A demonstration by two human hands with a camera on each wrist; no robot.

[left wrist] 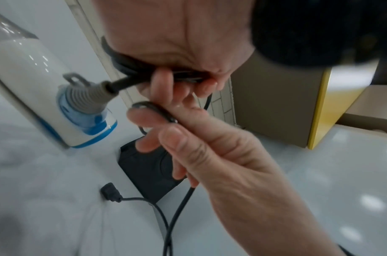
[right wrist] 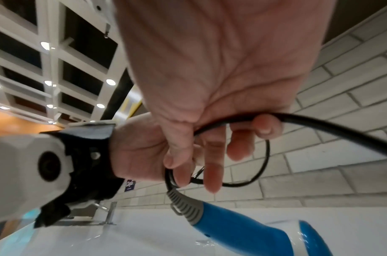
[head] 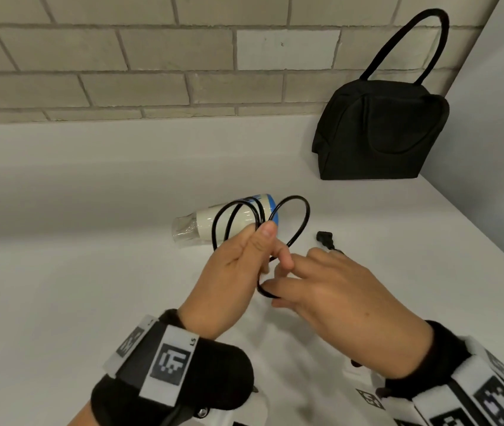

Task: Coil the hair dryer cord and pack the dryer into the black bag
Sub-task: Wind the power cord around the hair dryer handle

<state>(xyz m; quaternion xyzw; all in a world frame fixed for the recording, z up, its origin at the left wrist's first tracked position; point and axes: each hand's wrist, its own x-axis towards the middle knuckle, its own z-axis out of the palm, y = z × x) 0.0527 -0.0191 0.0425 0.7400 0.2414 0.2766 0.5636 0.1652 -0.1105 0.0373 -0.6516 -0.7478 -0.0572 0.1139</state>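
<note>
1. From the head camera, the left hand [head: 238,272] was held up over the white counter [head: 91,272]. Its thumb and fingers pinched a bunch of loops of the black cord [head: 299,219].
2. The right hand [head: 330,290] was just beside the left one, palm down. Its fingers curled round the low part of the cord, so both hands held it.
3. The hair dryer [head: 229,222] lay on its side on the counter, behind the hands. It was white with a blue end.
4. The plug [head: 326,238] lay on the counter just past the right hand.
5. The black bag [head: 382,133] stood in the far right corner against the brick wall [head: 121,56], well apart from the dryer. Its handle stood up. I could not tell what was in it.
6. From the left wrist camera, the left hand [left wrist: 177,43] squeezed several cord [left wrist: 127,83] loops against the palm.
7. The right hand [left wrist: 210,147] pinched one bit of cord between thumb and finger.
8. The dryer [left wrist: 35,86] lay close by, and the cord went into its grey ribbed end. The plug [left wrist: 110,192] lay on the counter below, and part of the bag [left wrist: 148,169] showed behind the fingers.
9. From the right wrist camera, the right hand [right wrist: 210,69] curled round the thick cord [right wrist: 319,126].
10. The left hand [right wrist: 144,152] held thin loops just above the dryer's [right wrist: 243,225] blue handle.
</note>
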